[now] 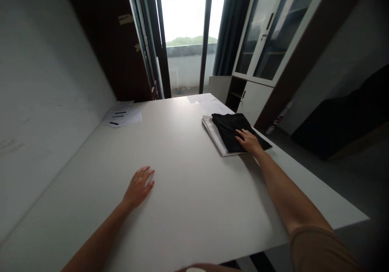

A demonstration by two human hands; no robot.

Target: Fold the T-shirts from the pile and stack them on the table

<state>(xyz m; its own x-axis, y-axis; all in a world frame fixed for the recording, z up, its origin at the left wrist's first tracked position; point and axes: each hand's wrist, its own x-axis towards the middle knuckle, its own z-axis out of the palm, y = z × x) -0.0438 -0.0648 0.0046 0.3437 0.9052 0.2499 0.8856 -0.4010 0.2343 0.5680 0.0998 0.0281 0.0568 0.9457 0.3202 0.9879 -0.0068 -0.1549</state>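
Note:
My right hand (248, 141) rests with its fingers spread on a folded black cloth (227, 129). Beneath that cloth lies a folded white cloth (215, 136), its left and near edges sticking out. Both sit near the right edge of the white table (179, 207). My left hand (139, 187) is over the left-middle part of the tabletop, fingers apart and holding nothing. A wide stretch of table lies between it and the cloths.
Printed papers (123, 115) lie at the far left against the wall. More sheets (208, 102) are at the table's far end. Beyond stand a glass-door cabinet (258, 77) with a lower door open and a sliding window (185, 21).

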